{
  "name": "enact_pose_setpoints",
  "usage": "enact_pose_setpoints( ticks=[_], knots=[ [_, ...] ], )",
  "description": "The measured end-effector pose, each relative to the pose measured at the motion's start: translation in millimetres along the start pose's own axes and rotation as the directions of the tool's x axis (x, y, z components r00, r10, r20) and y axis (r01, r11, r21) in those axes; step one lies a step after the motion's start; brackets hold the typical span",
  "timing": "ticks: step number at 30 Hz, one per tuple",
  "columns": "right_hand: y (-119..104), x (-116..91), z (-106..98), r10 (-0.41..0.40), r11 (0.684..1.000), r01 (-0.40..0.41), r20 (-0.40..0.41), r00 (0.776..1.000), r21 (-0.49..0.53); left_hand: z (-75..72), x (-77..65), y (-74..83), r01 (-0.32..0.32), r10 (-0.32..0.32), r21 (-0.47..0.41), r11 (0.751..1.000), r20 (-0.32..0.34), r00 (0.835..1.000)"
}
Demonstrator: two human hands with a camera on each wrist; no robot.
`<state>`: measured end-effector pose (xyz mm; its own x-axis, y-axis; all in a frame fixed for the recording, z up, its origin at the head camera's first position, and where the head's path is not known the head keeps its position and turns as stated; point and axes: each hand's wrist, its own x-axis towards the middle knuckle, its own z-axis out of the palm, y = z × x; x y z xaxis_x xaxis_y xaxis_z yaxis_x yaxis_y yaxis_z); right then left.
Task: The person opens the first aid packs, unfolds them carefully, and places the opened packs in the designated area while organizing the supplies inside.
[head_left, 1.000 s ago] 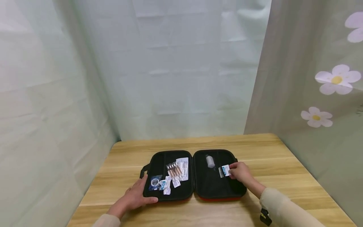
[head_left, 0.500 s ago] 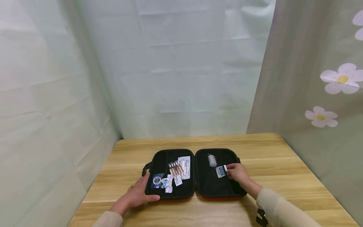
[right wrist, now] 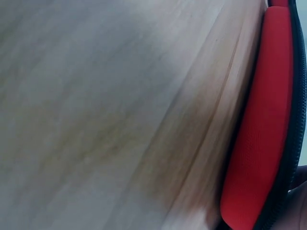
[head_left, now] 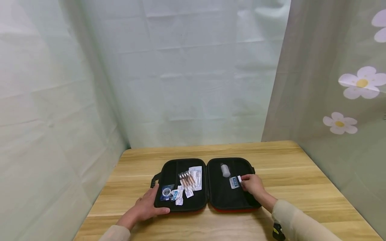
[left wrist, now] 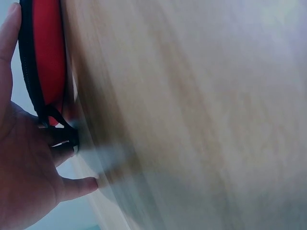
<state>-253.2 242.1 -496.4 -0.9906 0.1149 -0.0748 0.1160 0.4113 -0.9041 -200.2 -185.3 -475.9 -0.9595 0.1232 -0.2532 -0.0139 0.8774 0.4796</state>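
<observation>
An unzipped black-lined case with a red shell lies open flat. My left hand rests against its near left corner, thumb along the front edge; in the left wrist view this hand has spread fingers beside the case and its strap. My right hand pinches the white edge of a small blue-and-white packet in the right half. The packet's left part looks greyer, as if behind mesh. Above it lies a white roll in clear wrap. In the right wrist view, little of the hand shows.
The left half holds a pack of swabs, a white sachet, a tape roll in a blue wrapper and small packets. The case's handle sticks out left. Fabric walls surround the wooden table.
My right hand has moved slightly left, sliding the packet left into the right half until only its white edge shows at the fingertips. My left hand stays at the case's corner.
</observation>
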Motion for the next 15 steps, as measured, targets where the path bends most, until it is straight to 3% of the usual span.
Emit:
enact_pose_setpoints(
  ticks=[6, 11, 15],
  knots=[
    [-0.5, -0.6, 1.0, 0.013, 0.999, -0.013, 0.005, 1.0, 0.039, 0.5, 1.1, -1.4, 0.005, -0.005, 0.001, 1.0, -0.001, 1.0],
    [0.1, -0.8, 1.5, -0.017, 0.999, 0.015, -0.033, 0.999, -0.039, 1.2, 1.8, -2.5, 0.001, -0.001, -0.008, 1.0, 0.006, 1.0],
    [2.4, -0.1, 4.6, -0.027, 0.998, 0.026, -0.006, 1.0, -0.064, 1.7, 2.1, -1.9, 0.008, -0.008, -0.004, 1.0, 0.014, 1.0]
  ],
)
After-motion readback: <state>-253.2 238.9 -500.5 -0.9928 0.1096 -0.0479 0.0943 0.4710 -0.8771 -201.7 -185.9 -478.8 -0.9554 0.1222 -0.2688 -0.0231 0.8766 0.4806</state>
